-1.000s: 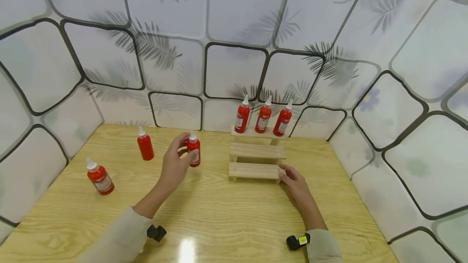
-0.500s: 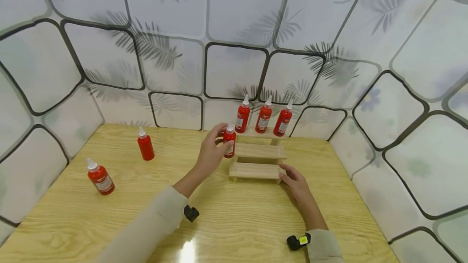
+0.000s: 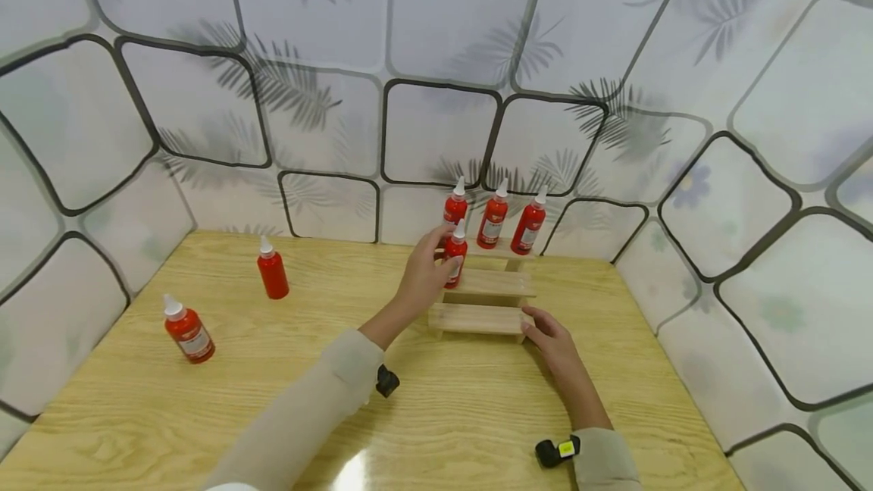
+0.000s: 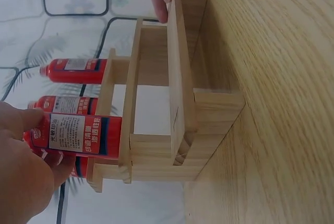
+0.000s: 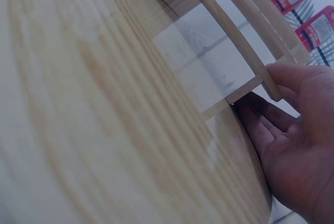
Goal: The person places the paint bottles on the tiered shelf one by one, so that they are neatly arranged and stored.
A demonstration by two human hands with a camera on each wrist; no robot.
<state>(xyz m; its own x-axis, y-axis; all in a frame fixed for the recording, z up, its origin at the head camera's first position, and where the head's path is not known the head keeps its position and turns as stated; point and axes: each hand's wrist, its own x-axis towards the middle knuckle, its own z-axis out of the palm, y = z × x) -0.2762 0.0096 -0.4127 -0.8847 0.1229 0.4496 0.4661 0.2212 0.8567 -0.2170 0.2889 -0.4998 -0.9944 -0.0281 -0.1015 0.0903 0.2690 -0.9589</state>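
My left hand (image 3: pixel 424 273) holds a red squeeze bottle (image 3: pixel 455 254) with a white pointed nozzle, upright at the left end of the middle step of a wooden step rack (image 3: pixel 477 317). In the left wrist view the bottle's label (image 4: pixel 68 132) faces the camera and its base is right by the step; whether it touches cannot be told. At the right end of the lowest step, my right hand (image 3: pixel 555 343) grips the rack, thumb on the board and fingers beneath. Three similar bottles stand on the top step, the left one (image 3: pixel 454 207) partly hidden.
Two more red bottles stand on the wooden table (image 3: pixel 409 415) at the left: one farther back (image 3: pixel 273 274), one nearer the front (image 3: pixel 191 336). A patterned wall covering (image 3: pixel 327 127) rises behind the table and along both sides.
My left hand has carried the bottle rightward from over the table to the middle step, now in front of the left top bottle. The right hand and rack have stayed put.
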